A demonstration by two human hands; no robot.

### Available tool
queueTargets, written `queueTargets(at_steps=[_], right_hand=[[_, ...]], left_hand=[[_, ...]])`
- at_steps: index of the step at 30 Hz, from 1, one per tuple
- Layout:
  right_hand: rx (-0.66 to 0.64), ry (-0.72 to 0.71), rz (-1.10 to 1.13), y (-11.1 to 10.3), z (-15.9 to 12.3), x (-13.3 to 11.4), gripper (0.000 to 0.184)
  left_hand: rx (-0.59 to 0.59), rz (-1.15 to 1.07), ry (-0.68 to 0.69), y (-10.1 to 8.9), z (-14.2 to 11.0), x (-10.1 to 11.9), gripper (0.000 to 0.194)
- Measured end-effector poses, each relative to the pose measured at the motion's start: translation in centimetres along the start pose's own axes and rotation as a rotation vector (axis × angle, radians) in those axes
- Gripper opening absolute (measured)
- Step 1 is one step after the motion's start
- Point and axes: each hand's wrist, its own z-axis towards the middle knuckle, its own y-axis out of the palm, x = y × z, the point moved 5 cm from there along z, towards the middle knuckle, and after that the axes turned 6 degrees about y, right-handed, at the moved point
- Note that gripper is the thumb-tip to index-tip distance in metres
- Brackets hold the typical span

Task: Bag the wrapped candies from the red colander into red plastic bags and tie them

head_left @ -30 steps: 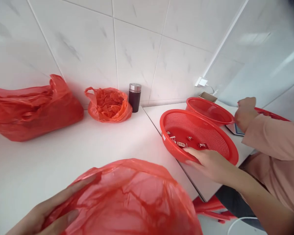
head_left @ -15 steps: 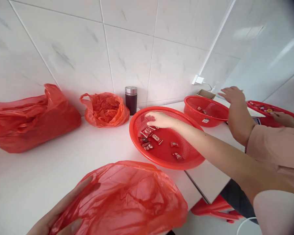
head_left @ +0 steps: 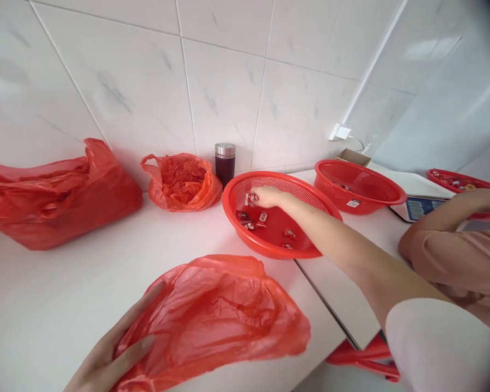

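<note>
My left hand [head_left: 120, 345] is closed on the near left edge of a thin red plastic bag [head_left: 224, 321], thumb inside and fingers along the outside. The bag's mouth gapes upward, and creased red film is all I see in it. My right hand [head_left: 266, 197] reaches into a red perforated plastic basket [head_left: 283, 251], its fingers closed on a small red-and-white candy packet [head_left: 251, 199] near the left wall. Below it lie several wrapped candies [head_left: 262, 219] on the basket floor. My right forearm covers the basket's right part.
Against the tiled wall stand a full red bag [head_left: 85, 201], a bag of crumpled red bags [head_left: 182, 185] and a dark flask [head_left: 225, 166]. To the right are a second red basket [head_left: 363, 190], a scale [head_left: 422, 207] and a co-worker's arm [head_left: 445, 218] near another basket [head_left: 453, 177].
My right hand has closed and picked up a candy packet inside the basket. The co-worker's raised arm has come down toward the far right basket. The view has shifted slightly.
</note>
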Motion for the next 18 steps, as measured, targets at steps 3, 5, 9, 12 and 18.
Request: queueTargets(at_steps=[3,5,9,12,18], right_hand=[[-0.139,-0.042,0.076,-1.3,-2.2,-3.8,0.024],[-0.340,-0.149,0.291,-0.6,-5.9,-7.4,0.028],[-0.832,-0.266,0.346,4.7,-15.6,-11.9,0.029],[-0.634,-0.301,-0.049,7.2,-18.4,-11.5,0.027],[-0.447,-0.299,-0.001,3.5,-13.4,-10.2,0.023]], left_hand=[[-0.008,-0.066,0.023,0.8,-0.3,0.1,0.066],[0.018,-0.088,0.063,1.3,-0.6,0.6,0.067],[0.040,-0.054,0.129,2.1,-1.1,1.6,0.071],[0.068,-0.050,0.137,2.1,-1.4,1.7,0.069],[0.123,0.015,0.167,2.0,-1.9,2.1,0.068]])
